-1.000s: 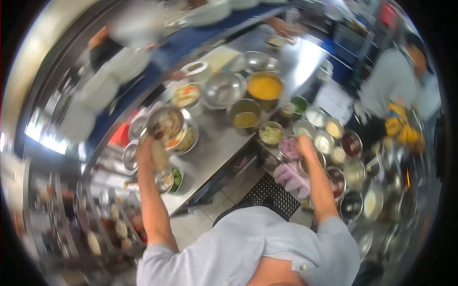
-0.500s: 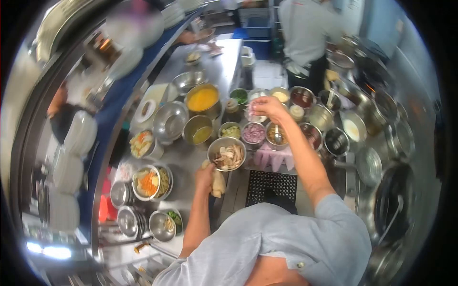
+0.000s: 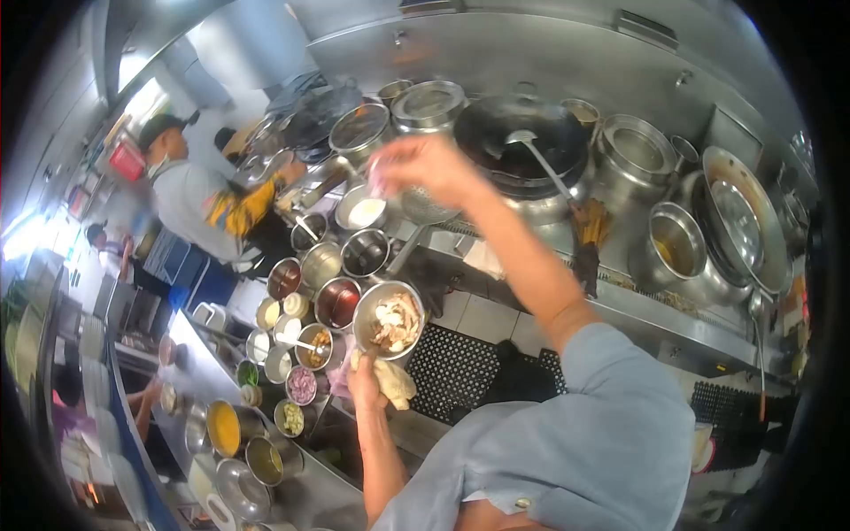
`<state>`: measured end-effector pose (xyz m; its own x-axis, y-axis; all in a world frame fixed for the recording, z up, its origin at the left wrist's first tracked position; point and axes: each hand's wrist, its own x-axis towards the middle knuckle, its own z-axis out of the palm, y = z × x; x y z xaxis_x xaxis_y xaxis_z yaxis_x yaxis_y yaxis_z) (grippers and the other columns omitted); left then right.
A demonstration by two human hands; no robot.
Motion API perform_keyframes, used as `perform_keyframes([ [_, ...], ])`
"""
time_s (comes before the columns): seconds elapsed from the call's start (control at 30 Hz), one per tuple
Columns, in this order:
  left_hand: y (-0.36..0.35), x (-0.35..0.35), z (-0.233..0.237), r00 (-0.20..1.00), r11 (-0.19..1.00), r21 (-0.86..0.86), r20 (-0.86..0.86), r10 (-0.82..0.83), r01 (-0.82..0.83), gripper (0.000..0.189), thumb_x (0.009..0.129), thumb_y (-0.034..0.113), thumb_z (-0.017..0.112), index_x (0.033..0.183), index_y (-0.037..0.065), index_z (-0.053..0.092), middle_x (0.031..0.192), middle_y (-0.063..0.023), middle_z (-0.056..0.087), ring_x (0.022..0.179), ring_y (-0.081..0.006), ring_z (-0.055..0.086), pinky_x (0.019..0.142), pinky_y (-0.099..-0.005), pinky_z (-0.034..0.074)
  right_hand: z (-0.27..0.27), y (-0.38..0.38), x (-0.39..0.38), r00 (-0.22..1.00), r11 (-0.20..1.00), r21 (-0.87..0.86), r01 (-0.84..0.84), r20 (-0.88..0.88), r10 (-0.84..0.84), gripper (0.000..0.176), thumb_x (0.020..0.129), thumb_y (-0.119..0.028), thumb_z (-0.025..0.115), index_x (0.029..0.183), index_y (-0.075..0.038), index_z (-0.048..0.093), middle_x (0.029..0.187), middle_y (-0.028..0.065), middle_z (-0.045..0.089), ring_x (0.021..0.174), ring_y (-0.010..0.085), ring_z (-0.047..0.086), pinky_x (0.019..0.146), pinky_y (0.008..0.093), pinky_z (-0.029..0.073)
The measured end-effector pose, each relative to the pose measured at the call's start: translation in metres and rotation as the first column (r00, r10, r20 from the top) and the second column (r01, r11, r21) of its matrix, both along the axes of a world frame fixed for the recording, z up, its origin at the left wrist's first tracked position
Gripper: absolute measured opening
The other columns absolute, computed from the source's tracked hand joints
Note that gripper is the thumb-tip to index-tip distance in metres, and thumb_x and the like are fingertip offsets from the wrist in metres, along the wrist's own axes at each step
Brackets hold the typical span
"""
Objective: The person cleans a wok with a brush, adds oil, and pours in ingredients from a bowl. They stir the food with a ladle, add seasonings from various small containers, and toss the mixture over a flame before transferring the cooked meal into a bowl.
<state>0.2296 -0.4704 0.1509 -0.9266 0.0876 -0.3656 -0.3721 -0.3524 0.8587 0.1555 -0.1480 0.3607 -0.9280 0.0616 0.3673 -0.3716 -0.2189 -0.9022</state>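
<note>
My left hand (image 3: 365, 382) is closed at the near side of a round metal bowl (image 3: 359, 311), with a pale yellow cloth (image 3: 395, 386) bunched beside the fingers. Inside the bowl lie pale and brown slices (image 3: 396, 322) that look like mushroom or cooked meat. My right hand (image 3: 434, 168), blurred by motion, is raised over the front of the stove. Its fingertips pinch small pinkish-purple bits (image 3: 378, 180) that look like chopped red onion. Below it stands a small pot with white contents (image 3: 367, 211). A bowl of chopped red onion (image 3: 302, 386) sits on the counter, left of the metal bowl.
Ahead on the stove sits a large black wok (image 3: 482, 133) with a ladle (image 3: 544, 161) in it. Pots of sauces (image 3: 338, 303) line the counter's end. A co-worker (image 3: 199, 195) stands at the far left. A black rubber mat (image 3: 447, 372) covers the floor.
The view has turned right, from the counter toward the stove. My right hand has moved from above the ingredient pots to over the stove front. My left hand still holds the bowl.
</note>
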Motion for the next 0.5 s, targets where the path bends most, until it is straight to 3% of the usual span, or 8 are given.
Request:
perform_keyframes([
  [0.1,0.052,-0.015,0.019,0.99,0.991,-0.011,-0.039,-0.135,0.135,0.027,0.086,0.012,0.062,0.105,-0.008,0.06,0.09,-0.0139,0.065,0.072,-0.0238,0.065,0.06,-0.0364,0.054,0.023,0.099,0.011,0.94,0.942,0.087,0.325,-0.142,-0.312,0.022,0.086,-0.006,0.069,0.106,0.002,0.069,0.091,0.0117,0.071,0.079,0.0159,0.069,0.072,0.0274,0.057],
  [0.17,0.09,-0.02,0.028,0.984,0.986,-0.012,-0.064,-0.168,0.167,0.028,0.087,0.012,0.062,0.105,-0.008,0.059,0.092,-0.0144,0.065,0.074,-0.0241,0.065,0.062,-0.0359,0.055,0.007,0.172,-0.005,0.783,0.71,0.361,0.604,-0.105,-0.613,0.021,0.087,-0.007,0.067,0.107,0.0,0.069,0.091,0.01,0.072,0.079,0.0121,0.069,0.071,0.0259,0.056],
  [0.23,0.129,-0.023,0.034,0.98,0.982,0.014,-0.067,-0.189,0.191,0.027,0.086,0.011,0.064,0.105,-0.007,0.06,0.091,-0.0132,0.065,0.073,-0.0231,0.065,0.061,-0.0349,0.054,-0.03,0.237,-0.022,0.82,0.71,0.569,0.414,0.105,-0.562,0.028,0.086,-0.015,0.068,0.113,-0.005,0.069,0.099,0.0129,0.072,0.089,0.0169,0.069,0.077,0.0305,0.055],
  [0.3,0.16,-0.02,0.036,0.982,0.981,0.05,-0.03,-0.185,0.186,0.025,0.084,0.01,0.067,0.102,-0.005,0.061,0.087,-0.0105,0.065,0.068,-0.0209,0.065,0.057,-0.0335,0.053,-0.094,0.302,-0.031,0.82,0.35,0.898,0.269,-0.022,-0.572,0.043,0.082,-0.014,0.068,0.124,-0.013,0.064,0.115,0.0156,0.068,0.099,0.0271,0.068,0.085,0.0335,0.052],
  [0.33,0.167,-0.02,0.032,0.977,0.976,0.052,-0.039,-0.208,0.21,0.024,0.084,0.01,0.065,0.103,-0.006,0.061,0.089,-0.011,0.065,0.071,-0.0208,0.065,0.059,-0.0339,0.053,-0.097,0.312,-0.021,0.792,0.233,0.933,0.272,-0.08,-0.606,0.053,0.08,-0.009,0.064,0.132,-0.019,0.059,0.127,0.0166,0.061,0.112,0.035,0.061,0.095,0.0377,0.048],
  [0.37,0.177,-0.019,0.03,0.98,0.98,0.023,-0.033,-0.198,0.198,0.024,0.084,0.01,0.064,0.102,-0.006,0.061,0.09,-0.0111,0.065,0.072,-0.0207,0.065,0.059,-0.0339,0.054,-0.102,0.323,-0.008,0.786,0.417,0.837,0.353,-0.024,-0.618,0.054,0.081,-0.015,0.063,0.134,-0.013,0.055,0.129,0.0185,0.059,0.115,0.0378,0.057,0.098,0.0413,0.046],
  [0.43,0.189,-0.01,0.03,0.988,0.987,-0.042,-0.009,-0.153,0.153,0.024,0.084,0.01,0.063,0.102,-0.005,0.06,0.091,-0.0112,0.065,0.073,-0.0204,0.065,0.061,-0.0339,0.054,-0.121,0.326,0.022,0.734,0.29,0.877,0.383,-0.098,-0.672,0.056,0.084,-0.018,0.061,0.137,-0.006,0.05,0.13,0.0221,0.057,0.116,0.0386,0.056,0.1,0.0419,0.045],
  [0.5,0.186,-0.013,0.015,0.992,0.982,-0.141,0.052,-0.119,0.125,0.024,0.084,0.01,0.063,0.103,-0.005,0.06,0.091,-0.0108,0.065,0.073,-0.02,0.065,0.061,-0.0335,0.054,-0.123,0.285,0.073,0.627,0.341,0.934,0.111,0.2,-0.753,0.08,0.085,-0.027,0.063,0.149,0.002,0.024,0.124,0.0326,0.055,0.113,0.0436,0.056,0.097,0.0445,0.046],
])
